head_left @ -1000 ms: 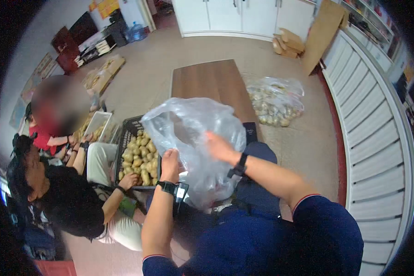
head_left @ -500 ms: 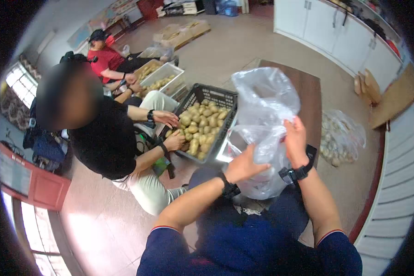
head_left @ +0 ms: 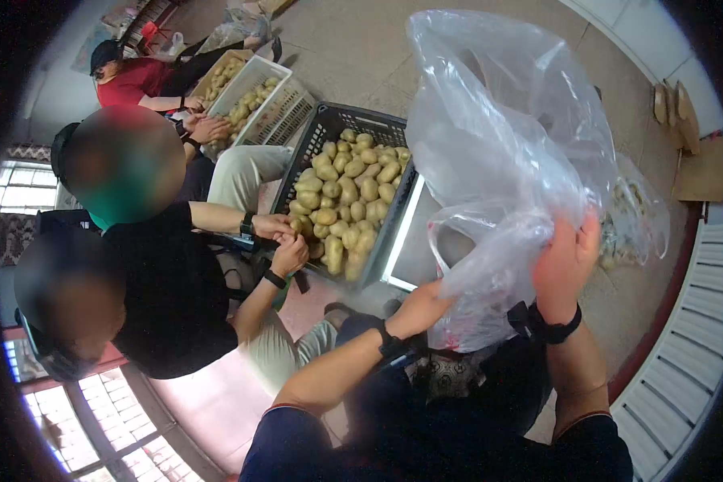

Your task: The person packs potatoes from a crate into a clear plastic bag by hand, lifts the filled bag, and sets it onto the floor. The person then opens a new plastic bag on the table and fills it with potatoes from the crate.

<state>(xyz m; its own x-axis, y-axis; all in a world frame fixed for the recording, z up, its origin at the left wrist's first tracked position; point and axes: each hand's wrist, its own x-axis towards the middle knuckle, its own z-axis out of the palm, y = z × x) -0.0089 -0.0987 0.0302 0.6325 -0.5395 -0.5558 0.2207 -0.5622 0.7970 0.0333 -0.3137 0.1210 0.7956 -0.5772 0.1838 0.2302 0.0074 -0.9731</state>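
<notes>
A large clear plastic bag (head_left: 498, 153) billows up in front of me, its upper part puffed out and its lower part bunched over my lap. My right hand (head_left: 566, 261) is closed on the gathered plastic at the bag's right side, slightly blurred. Lower down on the left, my left hand (head_left: 419, 309) grips the bag's edge by a handle loop; its fingertips are partly hidden by the plastic. Left of the bag stands a black crate (head_left: 394, 229) of potatoes (head_left: 349, 193). Between crate and bag a white-edged box or tray (head_left: 402, 237) shows in part.
A co-worker in a black shirt (head_left: 157, 293) sits at the crate, both hands at its near-left edge. More people sit beyond, by a white crate (head_left: 257, 76) with potatoes. Another filled clear bag (head_left: 639, 209) lies on the floor at right, near cardboard (head_left: 705, 169).
The bag has puffed out larger and risen higher in view. My right hand has moved right with the plastic, and my left hand has closed on it. The view has shifted.
</notes>
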